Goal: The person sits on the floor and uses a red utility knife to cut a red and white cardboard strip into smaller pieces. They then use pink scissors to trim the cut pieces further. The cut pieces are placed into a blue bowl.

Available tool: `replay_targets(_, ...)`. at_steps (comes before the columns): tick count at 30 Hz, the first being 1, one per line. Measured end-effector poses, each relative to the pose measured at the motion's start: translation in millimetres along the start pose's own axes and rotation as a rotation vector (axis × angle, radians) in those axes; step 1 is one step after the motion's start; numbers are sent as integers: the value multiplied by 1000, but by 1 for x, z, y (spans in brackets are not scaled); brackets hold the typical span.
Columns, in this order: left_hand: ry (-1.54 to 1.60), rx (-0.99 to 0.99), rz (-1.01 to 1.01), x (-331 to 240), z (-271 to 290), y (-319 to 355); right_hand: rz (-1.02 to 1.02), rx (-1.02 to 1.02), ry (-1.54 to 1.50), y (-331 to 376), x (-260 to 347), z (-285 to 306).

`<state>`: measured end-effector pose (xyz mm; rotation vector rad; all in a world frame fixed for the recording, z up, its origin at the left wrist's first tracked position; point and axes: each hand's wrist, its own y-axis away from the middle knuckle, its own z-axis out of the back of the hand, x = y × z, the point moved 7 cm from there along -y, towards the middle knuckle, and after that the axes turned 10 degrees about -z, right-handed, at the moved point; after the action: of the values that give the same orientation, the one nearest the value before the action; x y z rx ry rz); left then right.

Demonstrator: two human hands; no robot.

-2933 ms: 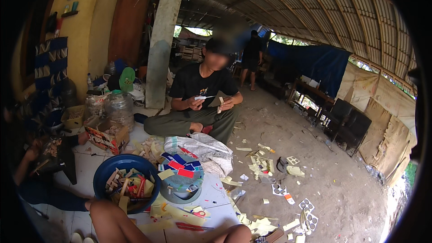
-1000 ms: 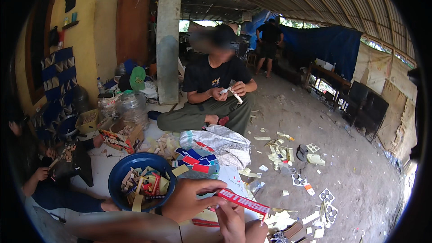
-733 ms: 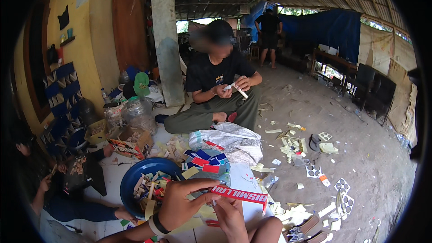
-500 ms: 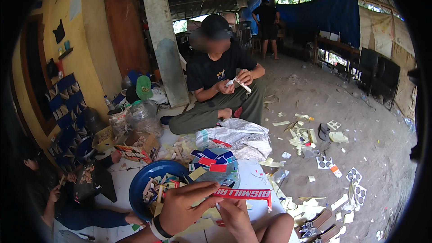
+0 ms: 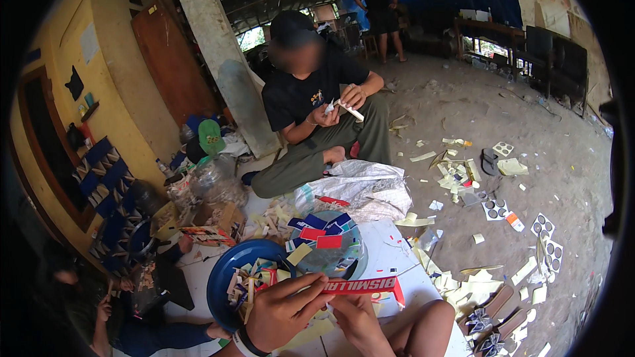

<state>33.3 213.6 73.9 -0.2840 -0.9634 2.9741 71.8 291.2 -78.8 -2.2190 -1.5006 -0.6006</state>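
Low in the head view, my left hand (image 5: 283,313) grips the left end of a long red paper strip (image 5: 365,285) with white lettering. My right hand (image 5: 354,319) sits under the strip's middle and also holds it. The strip lies nearly level above a white mat (image 5: 403,251). Just left of my hands is a blue bowl (image 5: 228,271) full of folded paper pieces. Behind the strip stands a round container (image 5: 331,244) topped with red and blue paper pieces.
A person in a black shirt (image 5: 311,102) sits cross-legged opposite, folding a white strip. Another person (image 5: 112,297) sits at lower left. A white sack (image 5: 360,188), clear plastic bags (image 5: 211,182), paper scraps (image 5: 463,175) and sandals (image 5: 489,311) litter the dirt floor. A concrete pillar (image 5: 218,46) rises behind.
My hands came up into view holding the red strip and turned it from slanted to nearly level. The view has shifted closer and lower.
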Motion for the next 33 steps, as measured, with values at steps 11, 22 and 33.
replay_targets(11,43,9,45,2,0,5,6,33,7,0,-7,1)
replay_targets(22,124,-70,91,4,2,10,-68,28,50,0,-16,3)
replay_targets(33,270,54,223,7,12,22,-42,37,345,6,-5,-4)
